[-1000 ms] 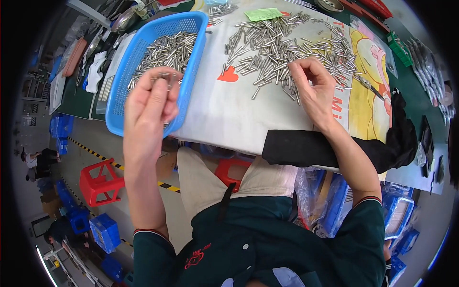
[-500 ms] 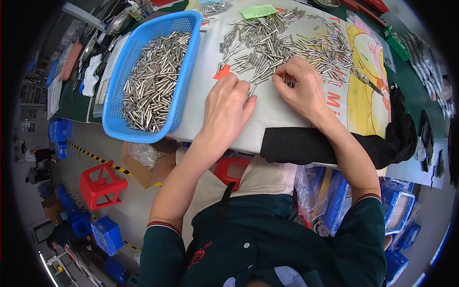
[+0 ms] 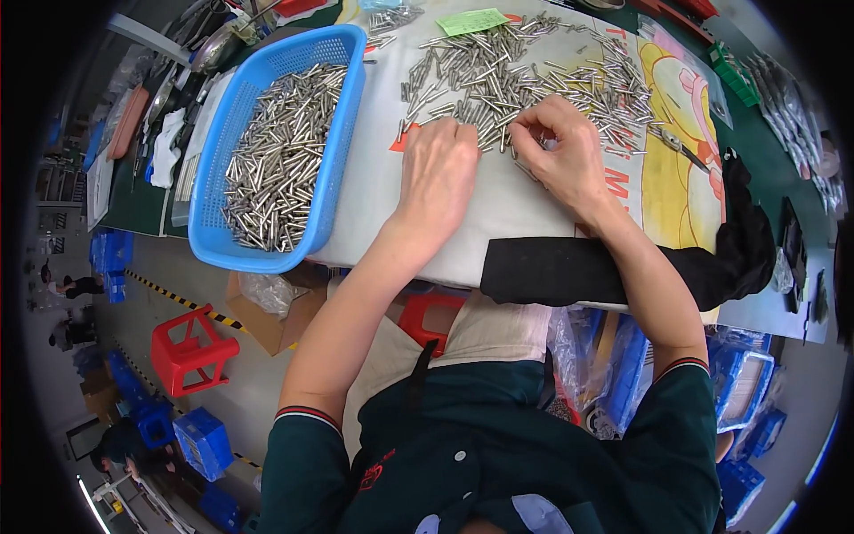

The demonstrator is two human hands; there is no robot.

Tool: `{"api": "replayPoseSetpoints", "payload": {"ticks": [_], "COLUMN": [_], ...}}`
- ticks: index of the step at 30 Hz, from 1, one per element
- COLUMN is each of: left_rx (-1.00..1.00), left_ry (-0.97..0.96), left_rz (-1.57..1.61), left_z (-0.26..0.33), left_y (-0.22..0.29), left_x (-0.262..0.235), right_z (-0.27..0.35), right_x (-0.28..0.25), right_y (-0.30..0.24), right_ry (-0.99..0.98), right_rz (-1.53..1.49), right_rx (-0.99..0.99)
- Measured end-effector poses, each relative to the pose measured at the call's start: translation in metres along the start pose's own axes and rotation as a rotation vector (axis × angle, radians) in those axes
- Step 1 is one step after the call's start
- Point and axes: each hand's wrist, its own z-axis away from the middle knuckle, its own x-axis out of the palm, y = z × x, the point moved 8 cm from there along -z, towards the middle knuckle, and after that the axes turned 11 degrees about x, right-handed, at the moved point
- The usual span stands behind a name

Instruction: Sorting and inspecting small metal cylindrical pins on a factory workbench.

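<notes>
Many small silvery metal pins [image 3: 498,76] lie in a loose heap on a pale printed cloth [image 3: 382,187]. At the near left edge of the heap, my left hand [image 3: 439,173] is closed, knuckles up, with its fingertips bent down out of sight. What those fingers hold, if anything, is hidden. My right hand [image 3: 564,153] is close by on the right, thumb and forefinger curled into a pinch over a metal pin [image 3: 525,167] at the heap's near edge. Left of my hands, a blue plastic basket [image 3: 345,151] holds a thick layer of similar pins.
A black sleeve-like cloth [image 3: 551,270] lies along the table's near edge under my right forearm. Pliers [image 3: 680,147] rest right of the heap, and a green paper slip [image 3: 472,21] lies at its back. A red stool [image 3: 191,350] stands on the floor at left.
My left hand has moved forward and right toward the heap, its thumb turning out of sight. My right hand has stayed nearly in place, still pinched.
</notes>
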Motion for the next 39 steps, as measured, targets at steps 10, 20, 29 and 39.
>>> {"api": "replayPoseSetpoints", "payload": {"ticks": [10,20,29,39], "left_rx": [0.033,0.077,0.151,0.195], "left_ry": [-0.100,-0.177,-0.284,-0.371], "left_rz": [-0.020,-0.023,-0.129,-0.206], "left_z": [0.009,0.028,0.024,0.016], "left_y": [-0.004,0.000,0.004,0.012], "left_x": [0.002,-0.008,0.001,0.004], "right_z": [-0.001,0.018,-0.005,-0.008], "right_x": [-0.003,0.019,0.047,0.062], "right_y": [-0.011,-0.033,-0.031,-0.052], "right_ry": [-0.271,-0.272,-0.399,-0.433], "right_rz": [0.221,0.587,0.514,0.546], "right_rx": [0.011,-0.328,-0.499,-0.794]}}
